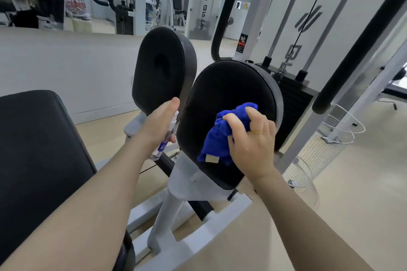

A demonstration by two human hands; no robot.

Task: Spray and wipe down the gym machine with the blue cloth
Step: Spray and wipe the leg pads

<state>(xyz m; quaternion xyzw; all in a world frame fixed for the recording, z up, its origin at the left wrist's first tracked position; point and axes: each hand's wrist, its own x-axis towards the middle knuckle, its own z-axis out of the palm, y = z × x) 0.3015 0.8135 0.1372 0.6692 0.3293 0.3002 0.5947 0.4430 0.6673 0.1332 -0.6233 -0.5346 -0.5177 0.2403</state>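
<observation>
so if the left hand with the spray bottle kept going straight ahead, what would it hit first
Probably the far black pad: the left hand points up at its lower edge, holding the spray bottle. Depth is unclear.

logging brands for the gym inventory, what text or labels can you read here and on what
"NTPB"-like letters, mirrored and unclear, on the white upright panel in the mirror.
Striped logo, no readable words, on the white weight-stack shroud.
Black and red sticker on the white post: too small to read.
Spray bottle label: blurred, unreadable.
Blue cloth tag: blank.
</observation>
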